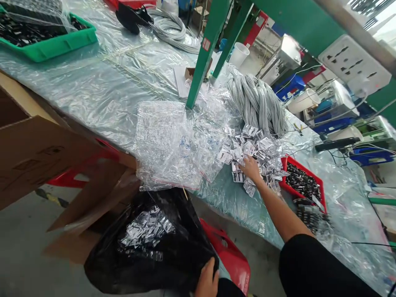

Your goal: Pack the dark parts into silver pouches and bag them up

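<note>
My left hand (208, 278) is at the bottom, with its fingers and thumb closed on the rim of a black plastic bag (182, 255). The bag gapes open beside the table edge, and small shiny plastic packets (148, 229) lie inside it. Stretched out over the table, my right hand (251, 168) reaches into a heap of small clear packets (266, 148) with dark parts in them. Its fingers curl down over packets at the near side of the heap; the fingertips are partly hidden.
Flat clear plastic bags (163, 140) lie left of the heap. A red tray (321, 185) of black parts stands at right, grey cable bundles (256, 103) behind. A green post (201, 70) rises from the table. Cardboard boxes (55, 156) and a red stool (230, 251) stand below.
</note>
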Demonstrator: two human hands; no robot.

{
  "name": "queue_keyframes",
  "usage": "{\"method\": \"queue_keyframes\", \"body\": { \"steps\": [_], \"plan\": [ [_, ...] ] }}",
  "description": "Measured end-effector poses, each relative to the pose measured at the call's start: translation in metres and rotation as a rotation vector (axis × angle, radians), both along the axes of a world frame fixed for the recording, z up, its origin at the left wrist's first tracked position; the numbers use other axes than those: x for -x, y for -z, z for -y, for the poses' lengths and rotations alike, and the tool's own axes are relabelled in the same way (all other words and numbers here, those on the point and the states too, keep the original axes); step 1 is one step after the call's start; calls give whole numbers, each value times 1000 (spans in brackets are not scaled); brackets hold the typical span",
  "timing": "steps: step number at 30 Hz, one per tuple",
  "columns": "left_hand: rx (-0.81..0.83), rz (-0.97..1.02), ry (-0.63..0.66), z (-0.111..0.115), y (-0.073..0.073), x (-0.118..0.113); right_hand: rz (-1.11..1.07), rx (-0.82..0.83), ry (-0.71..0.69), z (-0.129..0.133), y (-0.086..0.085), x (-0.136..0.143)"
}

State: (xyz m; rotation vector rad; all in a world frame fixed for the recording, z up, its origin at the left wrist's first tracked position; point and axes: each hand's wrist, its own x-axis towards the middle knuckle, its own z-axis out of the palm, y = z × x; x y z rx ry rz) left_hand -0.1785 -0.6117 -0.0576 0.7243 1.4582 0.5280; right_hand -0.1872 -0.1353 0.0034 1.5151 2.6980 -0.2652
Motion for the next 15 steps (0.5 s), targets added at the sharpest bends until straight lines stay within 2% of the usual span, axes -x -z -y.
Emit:
{"method": "queue_keyframes", "body": {
  "steps": [4, 7, 11, 13, 15],
  "plan": [
    [-12, 56, -30, -34, -36, 1, -9, -135, -103, 58, 12, -46],
    [-96, 64, -69, -43, -50, 3, -118, -168, -77, 79, 15, -61],
    [-93, 70, -126, -35, -53, 2, -369, -323, 27, 102, -2, -53],
    [-97, 71, -144, -31, -53, 0, -485, -331, -47, 133, -17, -39],
    [-102, 76, -160, -27, -53, -3, -600, -202, -229, 182, -26, -20]
  ]
}}
